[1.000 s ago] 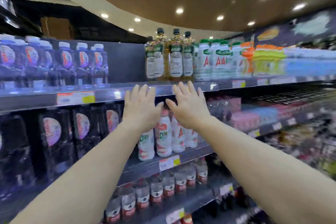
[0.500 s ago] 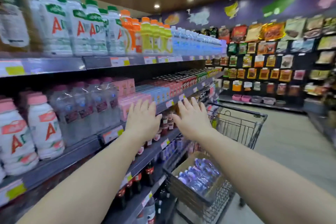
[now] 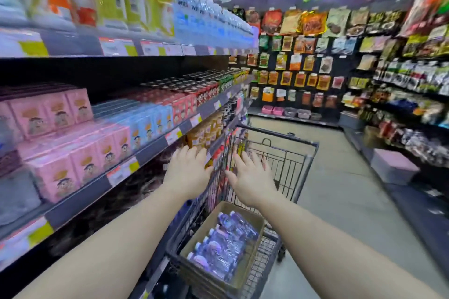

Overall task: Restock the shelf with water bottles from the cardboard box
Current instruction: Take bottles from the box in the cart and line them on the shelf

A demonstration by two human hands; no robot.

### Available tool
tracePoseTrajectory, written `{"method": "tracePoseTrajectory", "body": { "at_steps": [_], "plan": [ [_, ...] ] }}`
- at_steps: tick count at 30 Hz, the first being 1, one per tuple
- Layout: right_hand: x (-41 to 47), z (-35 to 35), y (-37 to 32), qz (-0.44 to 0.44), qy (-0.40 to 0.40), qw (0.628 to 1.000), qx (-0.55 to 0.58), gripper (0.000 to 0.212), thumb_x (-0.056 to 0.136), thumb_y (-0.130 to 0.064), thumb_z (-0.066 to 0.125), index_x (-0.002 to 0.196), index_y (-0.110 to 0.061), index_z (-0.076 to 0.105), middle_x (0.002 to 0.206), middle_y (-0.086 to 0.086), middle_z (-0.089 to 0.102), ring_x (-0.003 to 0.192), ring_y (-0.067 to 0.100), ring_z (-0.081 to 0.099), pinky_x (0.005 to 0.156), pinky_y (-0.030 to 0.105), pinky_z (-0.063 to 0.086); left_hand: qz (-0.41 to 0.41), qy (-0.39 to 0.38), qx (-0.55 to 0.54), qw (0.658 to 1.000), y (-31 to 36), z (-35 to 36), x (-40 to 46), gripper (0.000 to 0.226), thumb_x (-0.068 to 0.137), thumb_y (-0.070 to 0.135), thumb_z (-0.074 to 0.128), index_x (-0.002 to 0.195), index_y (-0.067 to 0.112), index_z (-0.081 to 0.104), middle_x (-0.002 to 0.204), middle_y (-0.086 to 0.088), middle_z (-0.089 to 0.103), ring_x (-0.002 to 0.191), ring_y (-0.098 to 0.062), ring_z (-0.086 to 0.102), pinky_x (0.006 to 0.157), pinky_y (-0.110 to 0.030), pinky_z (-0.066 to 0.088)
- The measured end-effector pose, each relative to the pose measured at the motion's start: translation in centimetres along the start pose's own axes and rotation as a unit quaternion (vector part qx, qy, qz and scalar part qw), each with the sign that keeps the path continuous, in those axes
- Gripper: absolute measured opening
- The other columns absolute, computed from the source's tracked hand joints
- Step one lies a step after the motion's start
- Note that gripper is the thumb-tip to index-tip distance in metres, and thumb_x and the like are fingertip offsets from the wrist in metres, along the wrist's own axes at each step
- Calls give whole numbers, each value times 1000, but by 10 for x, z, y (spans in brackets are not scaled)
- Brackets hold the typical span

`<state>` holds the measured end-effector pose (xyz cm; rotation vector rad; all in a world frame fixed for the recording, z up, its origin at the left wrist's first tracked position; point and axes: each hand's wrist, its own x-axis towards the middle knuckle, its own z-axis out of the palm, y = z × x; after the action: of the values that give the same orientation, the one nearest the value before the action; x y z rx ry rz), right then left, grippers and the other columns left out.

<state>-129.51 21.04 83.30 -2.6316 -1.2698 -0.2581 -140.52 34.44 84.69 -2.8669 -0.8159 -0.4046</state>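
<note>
Water bottles [image 3: 224, 247] are lying in the cardboard box [image 3: 252, 245] below both hands, left hand [image 3: 187, 172] and right hand [image 3: 252, 183] hovering spread, empty, likely reaching to grab more.

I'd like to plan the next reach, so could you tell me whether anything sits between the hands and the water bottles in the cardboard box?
Nothing visible does. Both the left hand and right hand hover empty above the cart, and the water bottles lie uncovered in the open-topped cardboard box below.

Bright even store light; heavy motion blur on left shelves [image 3: 73, 128]; wide-angle bending at edges.
</note>
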Motion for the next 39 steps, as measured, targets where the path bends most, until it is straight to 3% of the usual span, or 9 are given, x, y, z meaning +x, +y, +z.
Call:
{"method": "tracePoseTrajectory", "body": {
  "at_steps": [6,11,15,19,23,28,33,39],
  "plan": [
    [65,66,26,-29,-62,997,27,61,101,-51,26,152,-17,22,160,6,21,149,27,11,118,49,13,-34,-43,1,998,-17,75,44,64,98,51,30,149,12,33,149,-10,44,138,-32,36,114,-45,28],
    [134,139,62,-81,-135,987,21,59,101,-50,27,149,-15,28,157,7,27,146,29,18,115,49,20,-113,-89,11,990,-24,149,77,62,98,50,36,149,13,32,144,-10,46,131,-32,41,105,-43,33],
    [192,201,98,-117,-215,969,18,61,101,-51,26,151,-16,23,160,6,21,148,28,14,115,48,19,-188,-143,-18,971,-8,204,108,61,99,50,36,149,14,33,145,-8,46,134,-31,39,109,-43,32],
    [226,263,123,-150,-262,953,18,61,100,-48,29,151,-16,25,158,6,25,144,30,23,115,46,24,-231,-191,-43,953,8,260,118,62,98,48,39,149,13,34,148,-11,46,137,-31,38,114,-43,28],
    [227,324,134,-187,-323,927,27,53,97,-46,39,137,-12,42,143,11,44,129,34,41,105,47,38,-286,-249,-53,924,15,312,98,61,97,49,39,148,15,35,152,-12,41,141,-30,34,115,-45,28],
    [208,386,151,-163,-417,894,10,58,98,-43,41,148,-17,29,146,11,41,131,33,42,101,44,41,-296,-303,-83,902,30,373,76,65,96,52,34,148,14,36,152,-12,42,142,-30,34,117,-41,26],
    [196,440,156,-141,-452,881,-6,49,98,-21,45,143,-9,32,129,20,53,120,36,51,94,42,43,-305,-341,-137,879,40,428,59,63,97,49,40,150,15,34,153,-11,40,142,-31,32,117,-43,27],
    [184,492,142,-112,-478,871,18,47,96,-35,51,136,-14,37,118,18,60,111,37,57,86,41,47,-328,-367,-180,852,45,460,45,64,99,48,38,154,18,24,161,-8,26,150,-29,18,120,-48,21]
  ]
}}
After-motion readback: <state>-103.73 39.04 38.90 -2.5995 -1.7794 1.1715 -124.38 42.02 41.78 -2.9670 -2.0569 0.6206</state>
